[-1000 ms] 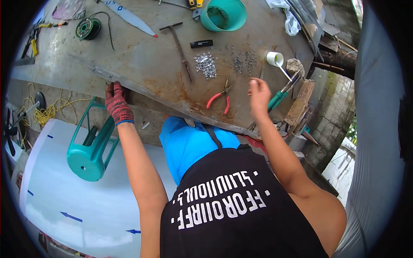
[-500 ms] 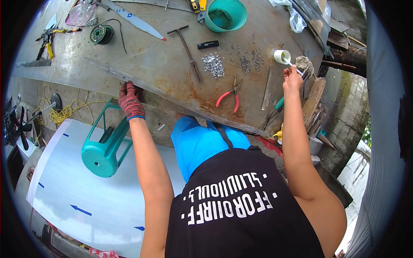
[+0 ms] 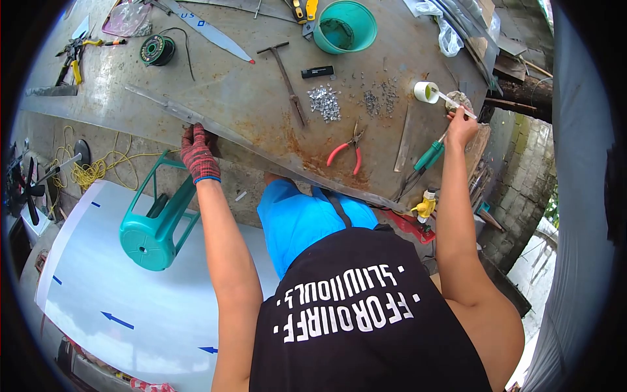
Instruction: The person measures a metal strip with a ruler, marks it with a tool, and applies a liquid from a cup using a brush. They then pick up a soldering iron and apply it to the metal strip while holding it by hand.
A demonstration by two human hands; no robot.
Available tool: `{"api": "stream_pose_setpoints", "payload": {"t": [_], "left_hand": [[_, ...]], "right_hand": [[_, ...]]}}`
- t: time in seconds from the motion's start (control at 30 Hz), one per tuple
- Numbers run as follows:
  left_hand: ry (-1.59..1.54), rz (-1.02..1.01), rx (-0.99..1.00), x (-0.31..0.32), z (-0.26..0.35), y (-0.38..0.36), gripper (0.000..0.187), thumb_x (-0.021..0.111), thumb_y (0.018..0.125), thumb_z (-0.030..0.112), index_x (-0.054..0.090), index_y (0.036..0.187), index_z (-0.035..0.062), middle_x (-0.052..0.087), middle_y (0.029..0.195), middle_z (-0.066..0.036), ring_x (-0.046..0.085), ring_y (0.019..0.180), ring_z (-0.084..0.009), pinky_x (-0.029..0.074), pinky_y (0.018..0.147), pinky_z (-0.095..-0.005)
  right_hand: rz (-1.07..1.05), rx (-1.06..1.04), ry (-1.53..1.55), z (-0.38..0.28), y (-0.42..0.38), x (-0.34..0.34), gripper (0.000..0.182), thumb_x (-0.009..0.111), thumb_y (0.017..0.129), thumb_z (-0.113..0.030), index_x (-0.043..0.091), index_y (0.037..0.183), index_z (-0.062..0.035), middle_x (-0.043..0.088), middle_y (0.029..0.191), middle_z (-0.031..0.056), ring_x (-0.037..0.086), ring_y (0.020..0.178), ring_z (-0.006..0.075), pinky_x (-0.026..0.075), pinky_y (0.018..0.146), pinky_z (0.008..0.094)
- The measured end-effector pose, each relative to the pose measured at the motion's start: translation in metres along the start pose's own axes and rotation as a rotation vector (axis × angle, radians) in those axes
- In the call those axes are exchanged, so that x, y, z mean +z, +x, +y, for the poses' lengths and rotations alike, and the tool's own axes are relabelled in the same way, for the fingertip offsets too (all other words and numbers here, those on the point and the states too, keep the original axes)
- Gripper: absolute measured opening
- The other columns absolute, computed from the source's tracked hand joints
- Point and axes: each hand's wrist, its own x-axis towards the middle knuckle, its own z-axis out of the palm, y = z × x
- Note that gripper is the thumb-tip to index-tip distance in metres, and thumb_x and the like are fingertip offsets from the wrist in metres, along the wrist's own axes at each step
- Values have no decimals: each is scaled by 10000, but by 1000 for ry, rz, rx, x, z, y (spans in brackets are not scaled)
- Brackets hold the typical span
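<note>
Green stool (image 3: 145, 243) near tangled yellow rope (image 3: 85, 175); teal bucket (image 3: 363, 26) upright.

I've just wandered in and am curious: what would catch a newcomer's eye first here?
Probably the bright blue shorts and white-lettered black top, low in the centre. On the metal table, a green bucket sits at the top of the view, and red-handled pliers lie toward the near edge. The red-gloved left hand is at that edge, while the bare right hand holds a white stick by a white cup.
</note>
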Motion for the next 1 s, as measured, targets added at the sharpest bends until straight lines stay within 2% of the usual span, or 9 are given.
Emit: {"api": "stream_pose_setpoints", "payload": {"t": [0.13,0.2,0.33,0.53,0.6,0.67,0.77,0.9,1.0], "left_hand": [[6,-2,6,-2,-4,2,310,730,951,217,633,1191,45,673,1037,-54,644,854,-158,571,770,-321],[-96,-74,0,-5,-6,3,335,730,949,211,624,1206,25,674,1067,-66,653,870,-173,575,792,-326],[-166,-53,14,1,-2,-3,331,739,936,162,621,1196,-5,679,1066,-91,666,841,-182,585,741,-325],[-45,-24,-56,4,16,-14,302,743,938,202,653,1180,44,695,1040,-46,653,885,-141,536,765,-292],[-64,-17,-59,5,18,-15,313,742,937,197,649,1186,31,695,1046,-51,655,884,-146,540,769,-295],[-56,-29,-60,4,19,-15,326,741,939,196,644,1192,15,696,1053,-58,656,885,-150,538,780,-296],[-74,-2,-33,5,20,-14,275,748,918,119,642,1135,-14,699,1025,-103,679,818,-169,595,719,-318],[-60,9,-25,5,21,-17,275,745,919,116,645,1137,-19,700,1024,-105,682,824,-175,597,725,-322],[-36,-27,-56,4,23,-18,320,739,939,185,648,1181,-5,694,1059,-71,644,903,-144,540,803,-300]], "right_hand": [[-44,12,154,-23,1,-10,199,592,1011,-108,700,1113,25,695,858,84,652,659,119,566,593,249],[-164,41,247,-48,-11,2,192,600,1014,-107,696,1121,21,684,843,61,640,675,104,561,611,240],[-515,-60,319,-136,-99,67,234,640,1002,-156,688,1143,24,682,876,48,634,727,93,539,677,251],[-917,-414,222,-228,-249,182,228,657,963,-197,727,1070,-9,674,767,44,625,662,97,512,633,271],[-1040,-446,160,-242,-282,213,218,668,928,-180,725,1031,4,696,798,108,660,670,151,524,651,313],[-1016,-609,281,-237,-311,248,184,669,902,-155,727,984,0,701,843,163,685,703,240,537,682,361],[-1070,-647,263,-235,-335,277,169,669,889,-139,726,965,0,701,879,179,691,749,301,542,718,388],[-1059,-727,248,-233,-345,290,169,671,886,-143,726,962,-2,686,855,176,685,763,320,542,739,397],[-1097,-732,174,-236,-347,289,173,671,884,-148,727,961,-4,686,863,178,680,773,332,541,748,411]]}}
